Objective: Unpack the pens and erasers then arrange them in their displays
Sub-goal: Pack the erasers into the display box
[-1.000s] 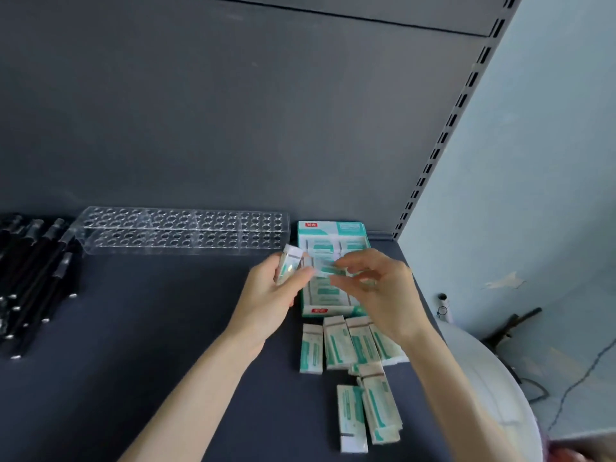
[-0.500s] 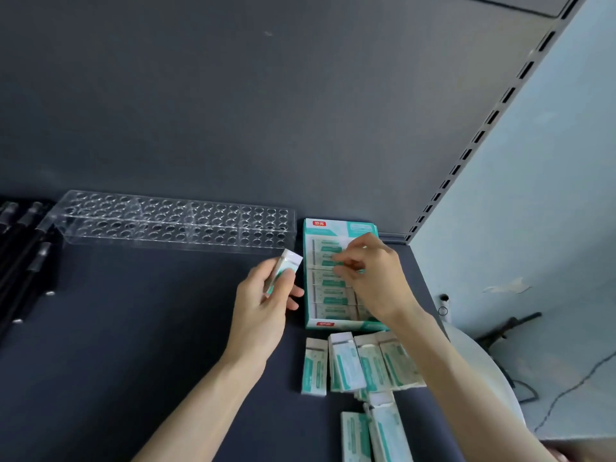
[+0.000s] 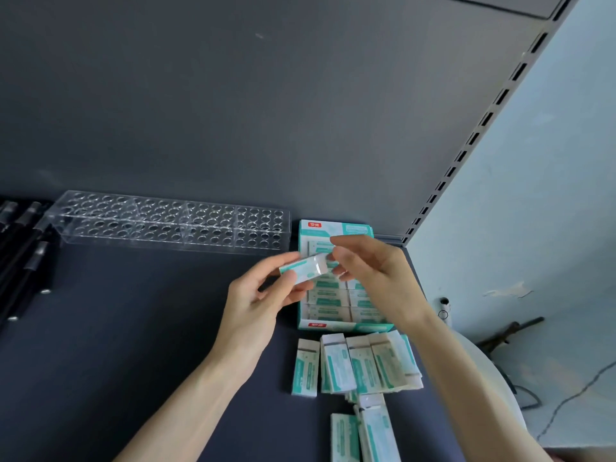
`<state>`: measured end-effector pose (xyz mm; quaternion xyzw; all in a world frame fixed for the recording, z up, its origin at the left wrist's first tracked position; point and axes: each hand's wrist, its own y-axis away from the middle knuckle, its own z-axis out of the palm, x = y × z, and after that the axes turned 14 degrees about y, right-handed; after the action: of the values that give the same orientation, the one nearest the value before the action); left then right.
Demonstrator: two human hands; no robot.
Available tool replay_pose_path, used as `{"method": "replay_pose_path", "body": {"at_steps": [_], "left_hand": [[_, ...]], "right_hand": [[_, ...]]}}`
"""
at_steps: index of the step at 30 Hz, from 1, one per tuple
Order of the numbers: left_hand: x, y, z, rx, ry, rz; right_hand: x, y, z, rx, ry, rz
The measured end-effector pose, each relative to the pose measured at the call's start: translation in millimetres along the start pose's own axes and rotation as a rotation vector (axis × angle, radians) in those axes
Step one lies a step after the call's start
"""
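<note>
Back panel [image 3: 233, 111] of the shelving: dark grey, matte, one small scuff high up. Slotted upright [image 3: 483, 125] runs along its right edge, slots evenly spaced. Shelf [image 3: 100, 328] dark blue-grey. Wall [image 3: 550, 195] to the right pale blue, with paint chipped in one patch [image 3: 506, 290]. Black cable [image 3: 573, 398] trails below. Light soft and even.

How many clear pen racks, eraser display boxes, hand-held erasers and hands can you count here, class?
Clear pen rack: 1
Eraser display box: 1
Held eraser: 1
Hands: 2, the left hand and the right hand
Total: 5
</note>
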<state>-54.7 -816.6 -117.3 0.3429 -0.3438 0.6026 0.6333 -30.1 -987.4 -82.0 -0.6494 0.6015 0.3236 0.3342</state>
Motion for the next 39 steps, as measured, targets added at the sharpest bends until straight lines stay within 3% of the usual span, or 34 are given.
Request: {"method": "replay_pose_path", "body": {"at_steps": [3, 10, 17, 25, 31, 36, 39], "left_hand": [[1.4, 2.5, 1.8, -0.025, -0.053, 0.016], [3.6, 5.2, 3.6, -0.099, -0.096, 0.068], [10.3, 6.1, 3.5, -0.124, -0.132, 0.089], [9.7, 8.2, 0.3, -0.225, -0.236, 0.024], [4.0, 3.9, -0.1, -0.084, -0.225, 0.063], [-2.5, 2.6, -1.2, -0.097, -0.333, 0.101], [-5.5, 1.5, -4.9, -0.106, -0.466, 0.110]], "right_hand": [[-1.6, 9.2, -1.2, -0.108, -0.160, -0.033], [2.5, 21.5, -4.0, -0.037, -0.314, -0.025], [-2.4, 26.0, 1.1, 0.043, -0.363, -0.007], [-8.1, 28.0, 5.6, -0.021, -0.366, -0.046], [0.8, 37.2, -3.2, -0.052, -0.059, -0.055], [4.7, 36.3, -2.3, 0.060, 0.254, -0.198], [11.2, 31.8, -10.5, 0.084, 0.350, -0.194]]}}
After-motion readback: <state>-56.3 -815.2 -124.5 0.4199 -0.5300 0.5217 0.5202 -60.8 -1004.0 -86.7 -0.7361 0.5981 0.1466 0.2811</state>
